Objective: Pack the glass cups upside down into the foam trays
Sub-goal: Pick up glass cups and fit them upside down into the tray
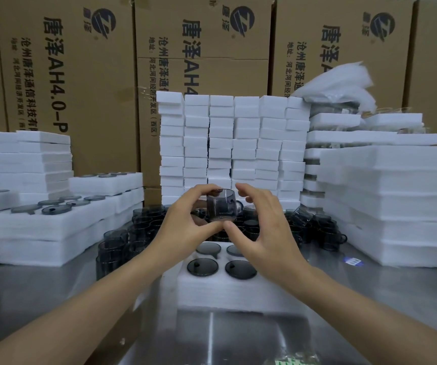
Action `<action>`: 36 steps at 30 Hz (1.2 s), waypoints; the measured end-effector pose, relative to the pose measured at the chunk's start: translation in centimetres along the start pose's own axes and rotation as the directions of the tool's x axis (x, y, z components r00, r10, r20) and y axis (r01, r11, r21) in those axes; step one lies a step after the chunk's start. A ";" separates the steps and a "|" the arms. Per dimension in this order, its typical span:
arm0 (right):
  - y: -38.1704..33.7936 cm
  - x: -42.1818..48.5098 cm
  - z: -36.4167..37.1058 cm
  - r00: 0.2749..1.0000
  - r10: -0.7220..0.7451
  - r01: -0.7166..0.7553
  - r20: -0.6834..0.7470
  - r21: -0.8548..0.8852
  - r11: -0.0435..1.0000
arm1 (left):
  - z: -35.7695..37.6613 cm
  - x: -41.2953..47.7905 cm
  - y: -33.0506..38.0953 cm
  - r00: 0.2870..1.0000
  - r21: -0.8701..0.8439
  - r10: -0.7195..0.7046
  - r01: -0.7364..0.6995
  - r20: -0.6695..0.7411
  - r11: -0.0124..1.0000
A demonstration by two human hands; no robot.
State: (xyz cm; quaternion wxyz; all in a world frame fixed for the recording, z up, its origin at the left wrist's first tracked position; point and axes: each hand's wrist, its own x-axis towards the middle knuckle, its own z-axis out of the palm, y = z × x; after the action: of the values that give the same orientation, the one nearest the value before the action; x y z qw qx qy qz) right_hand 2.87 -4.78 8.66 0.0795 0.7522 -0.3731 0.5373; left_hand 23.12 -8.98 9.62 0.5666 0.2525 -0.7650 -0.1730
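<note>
A smoky grey glass cup is held up in the air above the middle of the table. My left hand grips it, fingers over its top and thumb under its base. My right hand is beside it, thumb tip touching the cup's lower edge, fingers curved and spread clear of the glass. Below the hands lies a white foam tray whose round holes hold several cups upside down, dark bases up. Loose grey cups crowd the table behind the tray.
Filled foam trays are stacked at the left, thick foam sheets at the right. A wall of small foam blocks stands behind the cups, with cardboard boxes beyond. A steel table lies under everything.
</note>
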 end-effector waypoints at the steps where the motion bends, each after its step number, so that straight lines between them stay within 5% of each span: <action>1: 0.1 0.0 0.0 0.999 0.033 -0.033 0.019 0.016 0.999 | -0.1 0.1 0.1 1.000 -0.045 -0.010 0.010 -0.001 0.999; 8: 0.6 0.1 0.0 0.982 0.180 -0.187 0.059 0.151 0.971 | 0.0 0.3 0.6 0.996 -0.290 -0.083 0.089 0.034 0.953; 15: -0.1 -0.1 -0.2 0.998 0.063 -0.062 -0.002 0.138 0.989 | 0.0 -0.1 0.1 0.995 -0.040 -0.057 0.060 0.081 0.997; 22: -0.3 0.0 -0.2 0.998 -0.058 0.059 -0.007 0.099 0.993 | -0.1 0.1 -0.1 0.997 0.033 -0.078 0.077 0.023 0.996; 29: 0.3 0.2 -0.1 0.990 0.106 -0.115 0.097 0.089 0.989 | -0.4 0.5 0.2 0.997 -0.076 -0.080 0.081 0.018 0.994; 36: -0.3 0.3 -0.5 0.986 0.153 -0.161 0.072 0.131 0.978 | -0.5 0.4 -0.2 0.974 -0.108 -0.149 0.169 0.170 0.980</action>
State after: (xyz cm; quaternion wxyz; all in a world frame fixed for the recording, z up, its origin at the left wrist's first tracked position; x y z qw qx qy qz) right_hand 2.68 -4.44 9.18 -0.0263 0.7402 -0.3959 0.5429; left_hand 23.51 -9.32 9.94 0.5017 0.2630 -0.7736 -0.2841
